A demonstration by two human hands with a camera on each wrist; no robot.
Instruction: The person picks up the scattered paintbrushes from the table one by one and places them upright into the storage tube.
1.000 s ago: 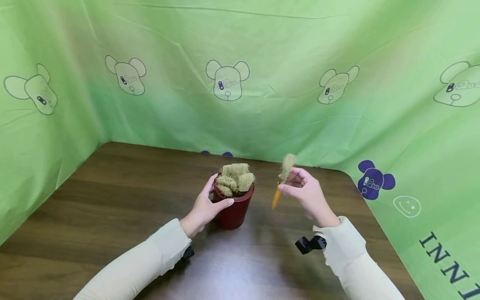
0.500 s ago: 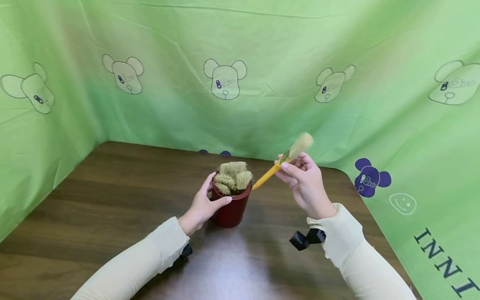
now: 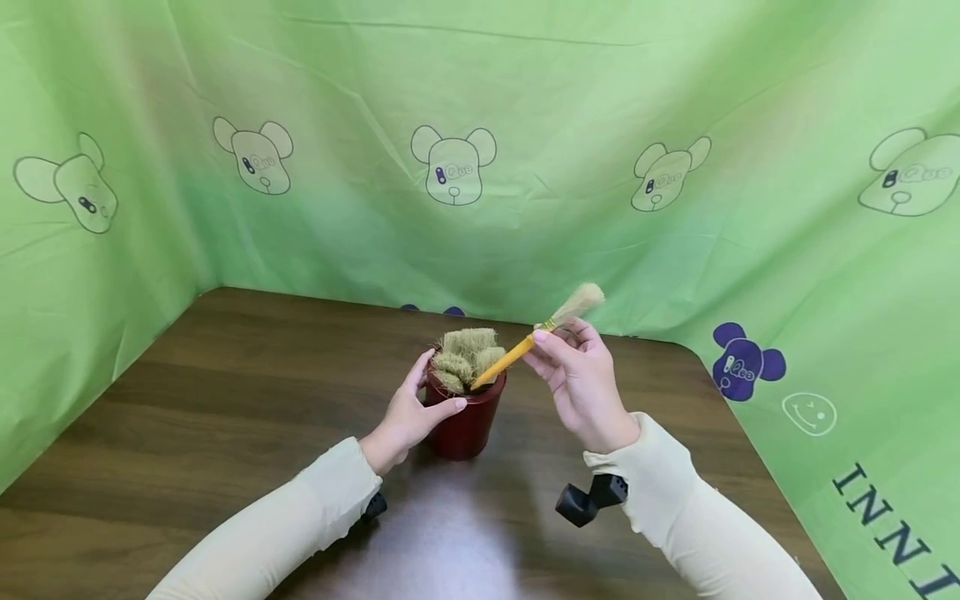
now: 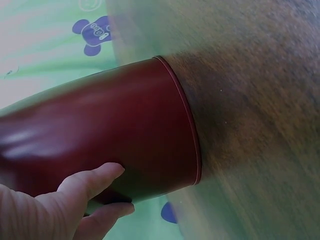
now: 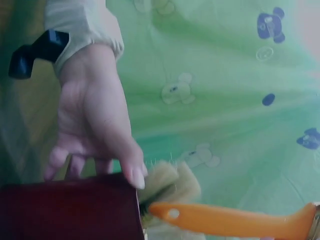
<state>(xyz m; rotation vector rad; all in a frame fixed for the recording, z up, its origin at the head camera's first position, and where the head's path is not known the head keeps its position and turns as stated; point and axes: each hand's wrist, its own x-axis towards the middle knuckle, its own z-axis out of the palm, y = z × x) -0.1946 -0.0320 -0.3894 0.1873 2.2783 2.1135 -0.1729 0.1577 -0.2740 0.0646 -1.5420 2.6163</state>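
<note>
A dark red cylindrical holder stands on the table with several brushes in it, bristles up. My left hand holds its side near the rim, thumb toward the front. In the left wrist view, fingers lie along the holder's smooth wall. My right hand pinches a paintbrush near the base of its bristles. The brush leans with pale bristles up to the right, and its orange handle points down left into the holder's mouth. The right wrist view shows the handle's holed end at the rim, beside the bristles.
The brown wooden table is bounded by a green printed cloth at the back and both sides. A black wrist camera mount hangs beneath the right cuff.
The paintbrush hung steeply to the right of the holder, then tilted as my right hand shifted its hold. It has since moved left, bringing the handle end to the holder's mouth. My left hand stays put.
</note>
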